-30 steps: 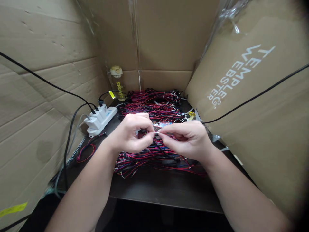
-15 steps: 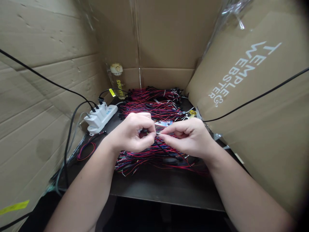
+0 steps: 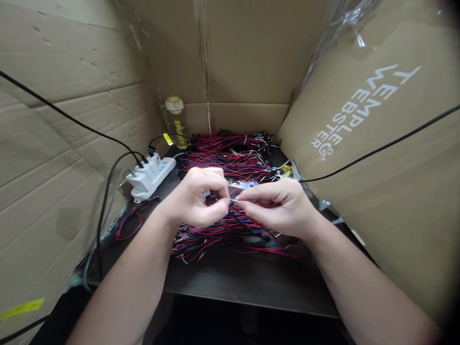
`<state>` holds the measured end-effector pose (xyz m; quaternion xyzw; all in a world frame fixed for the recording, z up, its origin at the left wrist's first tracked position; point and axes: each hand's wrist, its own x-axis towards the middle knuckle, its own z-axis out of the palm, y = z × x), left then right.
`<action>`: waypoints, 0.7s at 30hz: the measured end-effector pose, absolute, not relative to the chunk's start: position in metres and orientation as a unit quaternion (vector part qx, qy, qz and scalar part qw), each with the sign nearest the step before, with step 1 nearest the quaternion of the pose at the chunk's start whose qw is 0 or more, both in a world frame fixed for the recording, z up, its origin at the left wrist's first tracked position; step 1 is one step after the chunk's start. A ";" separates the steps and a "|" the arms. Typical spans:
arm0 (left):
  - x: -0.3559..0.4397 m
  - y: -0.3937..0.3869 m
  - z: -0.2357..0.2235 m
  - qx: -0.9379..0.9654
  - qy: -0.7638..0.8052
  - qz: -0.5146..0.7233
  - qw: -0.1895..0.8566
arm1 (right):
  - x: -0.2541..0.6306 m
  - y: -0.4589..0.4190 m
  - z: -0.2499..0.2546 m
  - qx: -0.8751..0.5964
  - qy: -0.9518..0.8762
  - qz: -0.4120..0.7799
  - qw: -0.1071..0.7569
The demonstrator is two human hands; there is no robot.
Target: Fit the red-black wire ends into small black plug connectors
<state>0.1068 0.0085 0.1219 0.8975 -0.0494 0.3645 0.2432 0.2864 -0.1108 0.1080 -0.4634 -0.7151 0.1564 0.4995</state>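
Observation:
My left hand (image 3: 196,199) is curled into a loose fist and pinches a small black connector (image 3: 214,196) between thumb and forefinger. My right hand (image 3: 278,203) meets it fingertip to fingertip, pinching the thin wire end (image 3: 235,200) that runs into that connector. A black lead (image 3: 241,221) drops from the pinch down to the pile. Both hands hover over heaps of red and black wire harnesses (image 3: 230,163) spread on a dark table (image 3: 247,282).
A white power strip (image 3: 151,175) with black plugs lies at the left, its cables trailing off the table. A clear bottle (image 3: 175,120) stands in the back corner. Cardboard walls (image 3: 377,153) close in on three sides. A black cable crosses the right cardboard.
The hands stay together at the same spot, with only slight finger shifts. The view has wobbled a little.

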 end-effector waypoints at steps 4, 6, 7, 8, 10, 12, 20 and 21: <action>0.107 0.010 0.121 0.895 -0.048 0.366 0.250 | 0.285 -0.110 0.109 -0.471 -0.702 0.147 0.513; 0.107 0.011 0.120 0.893 -0.046 0.372 0.250 | 0.285 -0.111 0.110 -0.478 -0.699 0.147 0.512; 0.107 0.011 0.119 0.892 -0.045 0.374 0.251 | 0.286 -0.111 0.110 -0.482 -0.702 0.149 0.503; 0.107 0.012 0.118 0.890 -0.042 0.376 0.253 | 0.287 -0.111 0.111 -0.486 -0.707 0.151 0.492; 0.107 0.014 0.117 0.889 -0.035 0.378 0.257 | 0.290 -0.111 0.113 -0.484 -0.719 0.152 0.476; 0.108 0.016 0.116 0.887 -0.025 0.385 0.254 | 0.294 -0.110 0.113 -0.469 -0.730 0.146 0.475; 0.111 0.022 0.112 0.860 0.037 0.409 0.303 | 0.303 -0.097 0.111 -0.423 -0.608 0.374 0.558; 0.111 0.022 0.112 0.855 0.039 0.407 0.318 | 0.301 -0.096 0.110 -0.421 -0.589 0.405 0.558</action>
